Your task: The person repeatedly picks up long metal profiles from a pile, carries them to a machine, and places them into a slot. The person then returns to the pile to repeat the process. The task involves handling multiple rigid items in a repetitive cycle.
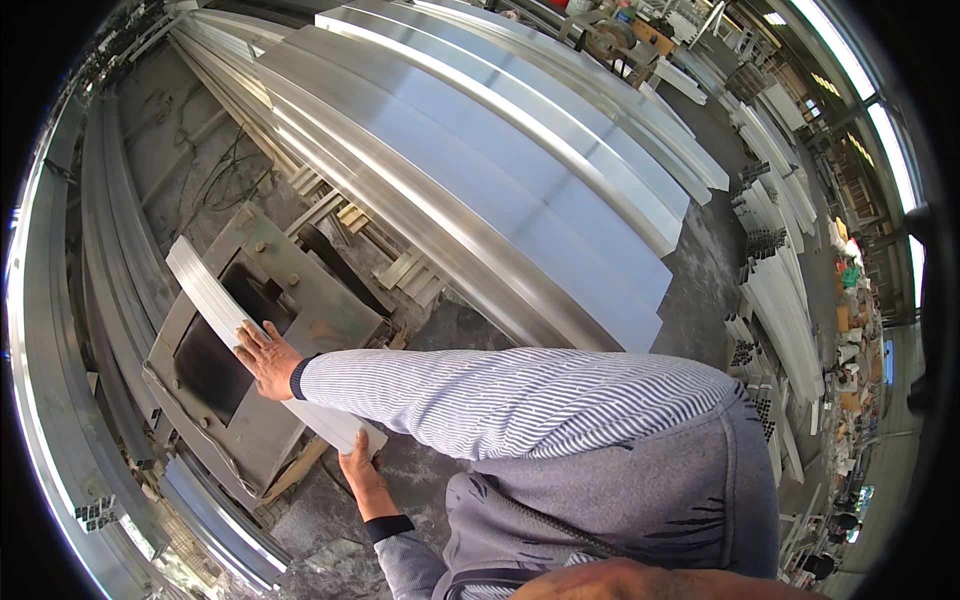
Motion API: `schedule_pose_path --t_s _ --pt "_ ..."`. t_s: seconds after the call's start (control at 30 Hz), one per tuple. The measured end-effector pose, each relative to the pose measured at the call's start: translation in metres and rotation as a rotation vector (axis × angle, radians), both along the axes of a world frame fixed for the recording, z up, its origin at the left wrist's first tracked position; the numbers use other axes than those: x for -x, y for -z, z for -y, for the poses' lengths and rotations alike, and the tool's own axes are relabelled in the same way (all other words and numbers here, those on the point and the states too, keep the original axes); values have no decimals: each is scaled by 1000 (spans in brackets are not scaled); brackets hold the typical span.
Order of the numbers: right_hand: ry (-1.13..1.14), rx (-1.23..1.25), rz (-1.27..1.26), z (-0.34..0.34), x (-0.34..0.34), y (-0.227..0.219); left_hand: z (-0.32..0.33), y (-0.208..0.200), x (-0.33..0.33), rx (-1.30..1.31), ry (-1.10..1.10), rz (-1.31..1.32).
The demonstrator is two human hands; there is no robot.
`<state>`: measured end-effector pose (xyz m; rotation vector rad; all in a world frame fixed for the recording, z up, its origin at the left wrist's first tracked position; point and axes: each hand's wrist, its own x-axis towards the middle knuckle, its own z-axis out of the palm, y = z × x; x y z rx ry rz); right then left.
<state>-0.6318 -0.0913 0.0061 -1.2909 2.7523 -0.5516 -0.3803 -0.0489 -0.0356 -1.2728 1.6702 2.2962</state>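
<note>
A long, flat silvery metal bar (213,296) lies slantwise over a grey steel machine (335,310) with dark openings in its top plate. My right hand (266,362) rests on the middle of this bar, palm down and fingers spread out. At the bar's near end, my left hand (365,478) grips it, thumb up along the edge; its other fingers are mostly hidden beneath. The underside of the bar is out of sight, so I cannot tell whether it touches the plate.
A big stack of long metal profiles (480,160), some with bluish film, stands beyond the machine. More long profiles (110,230) run along the left. Cut bundles (780,300) lie at the right, and loose cables (225,170) trail on the floor.
</note>
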Motion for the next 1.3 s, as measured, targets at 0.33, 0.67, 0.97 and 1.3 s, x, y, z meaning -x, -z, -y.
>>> schedule_pose_path --t_s 0.33,0.67,0.97,1.3 --pt "-40 -84 13 -69 -74 11 -63 15 -77 -13 30 49" --pt "-63 -184 70 -122 -167 7 -123 -26 -166 -23 121 -44" --pt "-85 -98 205 -139 -229 16 -136 -22 -236 -3 154 -91" --pt "-73 45 234 -111 -279 8 -139 -30 -284 261 73 -42"
